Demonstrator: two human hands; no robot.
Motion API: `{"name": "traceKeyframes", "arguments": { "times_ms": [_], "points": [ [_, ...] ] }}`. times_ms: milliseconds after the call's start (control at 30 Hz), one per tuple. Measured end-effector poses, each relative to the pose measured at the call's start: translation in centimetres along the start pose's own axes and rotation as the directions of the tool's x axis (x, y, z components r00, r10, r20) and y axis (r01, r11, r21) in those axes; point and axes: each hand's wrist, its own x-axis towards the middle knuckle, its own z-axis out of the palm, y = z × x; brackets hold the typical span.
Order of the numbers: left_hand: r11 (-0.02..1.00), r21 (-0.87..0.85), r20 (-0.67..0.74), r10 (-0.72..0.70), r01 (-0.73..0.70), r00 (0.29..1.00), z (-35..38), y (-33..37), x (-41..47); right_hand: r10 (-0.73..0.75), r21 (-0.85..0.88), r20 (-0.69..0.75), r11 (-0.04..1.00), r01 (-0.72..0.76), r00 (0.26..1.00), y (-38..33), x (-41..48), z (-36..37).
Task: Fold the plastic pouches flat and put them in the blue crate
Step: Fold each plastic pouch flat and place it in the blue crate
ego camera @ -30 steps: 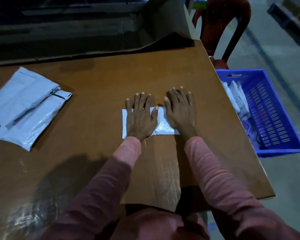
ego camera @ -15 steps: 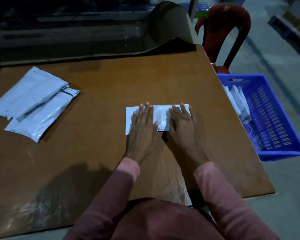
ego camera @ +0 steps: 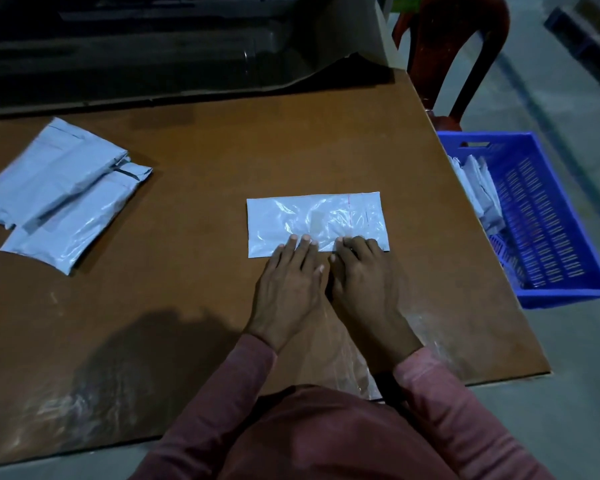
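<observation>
Flat pouch (ego camera: 312,220) is lying on the tabletop (ego camera: 222,150), to the left of the blue crate (ego camera: 565,297) and apart from it. The left grip (ego camera: 288,289) and right grip (ego camera: 364,282) are resting side by side, palms down and fingers straight, with fingertips pressing the pouch's near edge; neither is pinching anything. Folded pouches (ego camera: 478,192) are leaning inside the crate against its wall beside the tabletop. Farther left of the crate, a pile of grey pouches (ego camera: 59,192) is lying. A red chair (ego camera: 454,46) is standing behind the crate.

Long dusty-pink sleeves (ego camera: 465,410); bare hands
</observation>
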Motion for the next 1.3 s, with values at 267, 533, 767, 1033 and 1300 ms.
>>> {"name": "traceKeyframes", "arguments": {
  "times_ms": [267,533,767,1033,1300],
  "points": [
    [0.998,-0.055,-0.08,0.033,-0.038,0.996,0.2,-0.1,-0.5,-0.039,0.16,0.148,0.987,0.015,0.988,-1.7,-0.5,0.5],
    [0.992,-0.066,-0.09,-0.111,0.105,0.99,-1.0,-1.1,-0.3,0.051,0.133,0.168,0.988,-0.074,0.984,-0.5,0.5,-0.2],
    [0.987,-0.051,-0.03,-0.153,0.151,0.988,-1.2,-1.5,-0.1,0.04,0.065,0.203,0.996,-0.054,0.978,0.4,0.9,-0.7],
    [0.986,-0.038,-0.025,-0.161,0.16,0.987,-1.2,-3.0,1.9,0.048,-0.033,0.217,0.999,-0.042,0.975,0.0,2.3,0.5],
    [0.983,-0.115,-0.052,-0.149,0.143,0.987,-1.9,-4.5,5.9,0.072,0.124,0.162,0.988,-0.092,0.984,1.2,7.0,1.4]
  ]
}}
